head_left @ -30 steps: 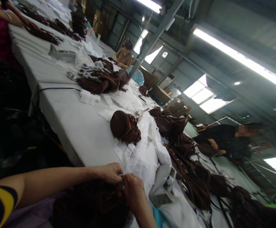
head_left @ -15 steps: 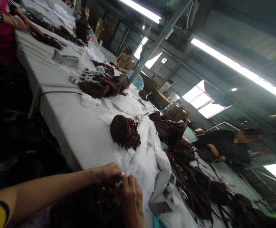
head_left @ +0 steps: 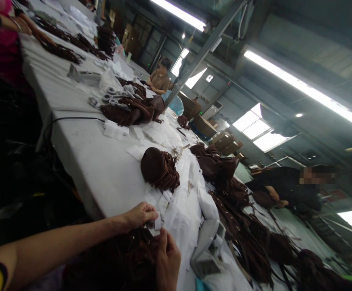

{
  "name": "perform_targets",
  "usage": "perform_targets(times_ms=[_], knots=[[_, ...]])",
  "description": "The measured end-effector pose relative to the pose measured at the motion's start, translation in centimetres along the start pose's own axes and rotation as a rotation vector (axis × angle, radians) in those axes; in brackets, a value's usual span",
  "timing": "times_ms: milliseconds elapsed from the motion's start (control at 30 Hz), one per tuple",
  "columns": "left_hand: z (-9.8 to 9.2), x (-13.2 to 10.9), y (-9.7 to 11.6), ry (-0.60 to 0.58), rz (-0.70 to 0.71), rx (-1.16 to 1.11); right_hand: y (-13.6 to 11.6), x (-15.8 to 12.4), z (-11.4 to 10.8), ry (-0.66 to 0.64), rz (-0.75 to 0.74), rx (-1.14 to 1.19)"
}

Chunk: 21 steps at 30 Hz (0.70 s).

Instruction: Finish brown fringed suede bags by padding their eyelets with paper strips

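Note:
My left hand [head_left: 139, 215] pinches a small white tag [head_left: 157, 223] at the near edge of the long white table [head_left: 97, 157]. My right hand [head_left: 166, 258] is closed on the same tag from below and rests on a dark brown fringed bag [head_left: 118, 262] lying in front of me. What the tag is fixed to is hidden by my fingers.
A brown fringed bag [head_left: 159, 169] lies mid-table on white sheets. A grey tool [head_left: 206, 246] sits to the right of my hands. More brown bags [head_left: 242, 226] pile along the right side. One person [head_left: 287, 188] leans in opposite, another person [head_left: 0, 28] works at far left.
My hands have parted slightly and the white tag now shows between them. My right hand has dropped lower in the frame.

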<state>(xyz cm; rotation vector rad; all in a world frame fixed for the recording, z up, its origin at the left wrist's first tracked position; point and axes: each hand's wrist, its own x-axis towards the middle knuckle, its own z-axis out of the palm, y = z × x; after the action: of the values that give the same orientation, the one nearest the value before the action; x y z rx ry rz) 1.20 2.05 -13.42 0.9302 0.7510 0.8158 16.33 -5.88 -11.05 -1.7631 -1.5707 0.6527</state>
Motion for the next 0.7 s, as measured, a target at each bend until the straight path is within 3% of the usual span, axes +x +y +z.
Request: perform_targets(times_ms=[133,267,333,400,567,633,700], knots=[[0.4,-0.5,0.1,-0.01,0.054,0.051,-1.0,0.8,-0.2,-0.117,0.078,0.159],[0.6,-0.8,0.1,0.004,0.091,0.073,-1.1,1.2,0.1,-0.186,0.027,0.163],[0.6,-0.8,0.0,0.019,0.086,0.064,-0.9,1.2,0.3,-0.161,-0.034,0.105],[0.7,-0.7,-0.3,0.035,0.065,0.045,-0.8,1.1,0.6,-0.066,-0.166,-0.03],[0.9,-0.1,-1.2,0.074,-0.007,0.0,-1.5,0.6,1.6,0.233,-0.706,-0.533],[0.8,0.2,-1.2,0.084,-0.018,-0.01,-1.6,-0.1,1.6,0.256,-0.804,-0.583],[0.7,0.3,-1.0,0.093,-0.016,-0.013,-1.0,-1.7,1.0,0.266,-0.837,-0.474]])
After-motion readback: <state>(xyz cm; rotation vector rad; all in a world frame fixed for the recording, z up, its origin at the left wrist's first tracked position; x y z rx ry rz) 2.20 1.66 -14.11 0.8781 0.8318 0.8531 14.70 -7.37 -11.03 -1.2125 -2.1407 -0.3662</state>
